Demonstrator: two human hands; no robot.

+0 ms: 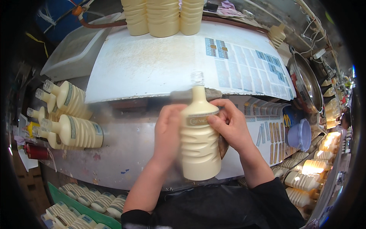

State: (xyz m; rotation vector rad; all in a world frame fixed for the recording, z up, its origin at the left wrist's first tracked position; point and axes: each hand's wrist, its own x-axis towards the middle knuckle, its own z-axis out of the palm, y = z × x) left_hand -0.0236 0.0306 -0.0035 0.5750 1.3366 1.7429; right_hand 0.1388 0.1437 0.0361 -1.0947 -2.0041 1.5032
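Note:
A cream-coloured bottle (201,152) with wavy ridges and a clear threaded neck stands in front of me, its neck pointing away. Around its shoulder runs a patterned band with a brown label (196,120). My right hand (232,124) grips the bottle's right side, thumb pressed on the label's right end and fingers curled round the shoulder. Against the left side is my left hand (167,128), smeared by motion, its fingertips hidden. Part of a brown block (223,147) shows behind the bottle.
A white board (141,65) carries blue label pieces (236,68); several bottles stand at its far edge. Capped-off bottles (74,131) lie at the left, beside a red can (37,151). Brown strips (276,137), a purple bucket (299,135) and a metal basin (307,82) are at the right.

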